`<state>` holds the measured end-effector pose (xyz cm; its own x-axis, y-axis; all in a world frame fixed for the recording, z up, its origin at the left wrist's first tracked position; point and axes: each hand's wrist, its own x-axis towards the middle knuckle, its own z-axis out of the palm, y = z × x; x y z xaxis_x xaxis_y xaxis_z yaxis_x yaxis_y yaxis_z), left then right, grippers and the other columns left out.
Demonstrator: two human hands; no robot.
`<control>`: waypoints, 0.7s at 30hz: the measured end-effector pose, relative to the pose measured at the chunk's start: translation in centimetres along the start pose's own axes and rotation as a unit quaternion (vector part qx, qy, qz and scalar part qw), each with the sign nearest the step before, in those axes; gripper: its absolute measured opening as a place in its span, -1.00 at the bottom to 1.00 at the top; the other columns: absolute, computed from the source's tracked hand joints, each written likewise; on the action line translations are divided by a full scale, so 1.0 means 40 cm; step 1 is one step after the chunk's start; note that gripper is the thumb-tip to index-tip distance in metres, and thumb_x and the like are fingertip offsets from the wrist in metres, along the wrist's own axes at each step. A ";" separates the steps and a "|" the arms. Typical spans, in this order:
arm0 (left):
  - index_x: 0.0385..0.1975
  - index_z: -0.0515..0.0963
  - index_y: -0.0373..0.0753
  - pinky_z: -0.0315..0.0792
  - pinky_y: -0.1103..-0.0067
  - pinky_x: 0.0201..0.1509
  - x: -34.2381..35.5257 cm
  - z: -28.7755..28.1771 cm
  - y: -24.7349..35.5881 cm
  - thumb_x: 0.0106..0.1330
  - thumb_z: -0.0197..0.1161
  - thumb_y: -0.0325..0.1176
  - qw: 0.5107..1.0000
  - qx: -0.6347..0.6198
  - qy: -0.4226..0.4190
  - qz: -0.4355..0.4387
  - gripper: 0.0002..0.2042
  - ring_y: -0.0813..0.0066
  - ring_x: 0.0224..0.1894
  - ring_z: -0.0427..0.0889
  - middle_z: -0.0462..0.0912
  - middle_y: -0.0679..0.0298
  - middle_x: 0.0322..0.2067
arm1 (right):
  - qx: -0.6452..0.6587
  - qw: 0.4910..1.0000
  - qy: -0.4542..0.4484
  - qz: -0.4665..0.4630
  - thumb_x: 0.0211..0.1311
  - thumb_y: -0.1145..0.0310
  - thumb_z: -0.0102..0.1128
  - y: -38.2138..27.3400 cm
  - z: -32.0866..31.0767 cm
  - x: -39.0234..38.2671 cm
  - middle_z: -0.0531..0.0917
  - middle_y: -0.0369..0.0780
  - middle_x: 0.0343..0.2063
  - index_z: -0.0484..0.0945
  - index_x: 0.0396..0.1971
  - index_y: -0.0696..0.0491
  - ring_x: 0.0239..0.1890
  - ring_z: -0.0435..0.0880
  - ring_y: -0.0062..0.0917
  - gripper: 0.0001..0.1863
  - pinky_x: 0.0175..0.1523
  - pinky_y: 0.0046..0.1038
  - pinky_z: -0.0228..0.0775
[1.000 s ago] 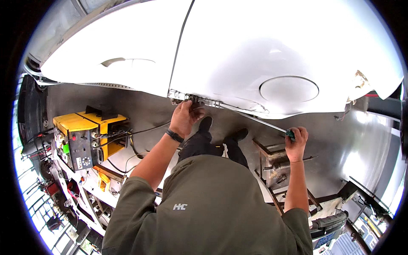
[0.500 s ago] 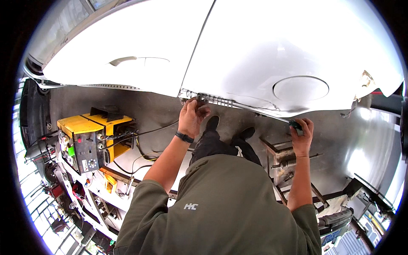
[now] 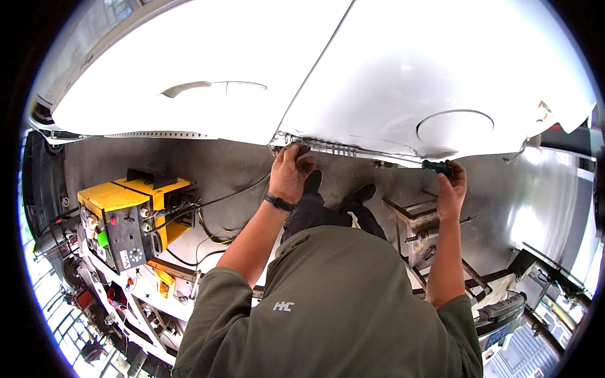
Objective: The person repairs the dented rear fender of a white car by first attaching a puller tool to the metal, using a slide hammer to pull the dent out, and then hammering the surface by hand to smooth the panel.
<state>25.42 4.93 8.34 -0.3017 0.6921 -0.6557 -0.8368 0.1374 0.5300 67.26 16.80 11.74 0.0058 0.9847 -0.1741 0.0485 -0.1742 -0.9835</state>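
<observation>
Head view: An olive-green T-shirt was seen nearest the camera, worn by a person at the side of a white car. Bare forearms were extended toward the lower edge of the car's rear quarter panel. A black wristwatch was worn on the left wrist. The left hand was raised to that edge, its thumb and fingers drawn close together beside a row of small metal loops; whether anything was pinched there could not be told. A green-handled tool was gripped at its handle's end between the thumb and fingers of the right hand, its thin shaft aligned along the panel's lower edge, toward the left hand. Above the handle, a round fuel flap was set into the panel; farther left, a car door was divided from it by a dark seam. Below, dark shoes were planted on a grey floor. A metal stand was placed at right, and a yellow-and-black machine with cables was parked at left.
</observation>
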 end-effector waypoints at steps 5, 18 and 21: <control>-0.07 0.64 -0.14 0.63 0.38 -0.18 0.023 -0.024 -0.002 0.55 0.28 -0.25 1.000 -0.010 -0.006 -0.010 -0.85 0.41 -0.30 0.69 0.74 0.32 -0.19 | 0.101 0.993 0.046 0.027 0.39 0.68 0.25 0.002 0.013 -0.014 0.60 -0.19 0.18 0.43 0.30 0.10 0.16 0.62 -0.52 -0.49 0.26 -0.47 0.51; -0.05 0.59 -0.14 0.56 0.40 -0.17 0.002 -0.014 0.047 0.54 0.25 -0.28 0.999 0.027 -0.009 -0.039 -0.86 0.45 -0.29 0.62 0.69 0.32 -0.21 | 0.135 0.988 0.065 0.050 0.43 0.62 0.25 0.017 0.031 -0.070 0.62 -0.14 0.21 0.42 0.32 0.13 0.16 0.66 -0.47 -0.51 0.25 -0.46 0.58; -0.05 0.58 -0.13 0.56 0.38 -0.13 0.009 -0.029 0.049 0.55 0.25 -0.26 0.999 0.017 -0.034 -0.030 -0.86 0.45 -0.27 0.63 0.69 0.32 -0.20 | 0.144 0.988 0.050 0.039 0.43 0.62 0.26 0.024 0.033 -0.068 0.64 -0.15 0.19 0.43 0.30 0.12 0.14 0.67 -0.47 -0.52 0.24 -0.47 0.59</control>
<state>23.13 4.64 8.51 -0.2184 0.7278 -0.6501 -0.8363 0.2037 0.5090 65.99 13.94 11.20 0.0984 0.9612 -0.2577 -0.2419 -0.2281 -0.9431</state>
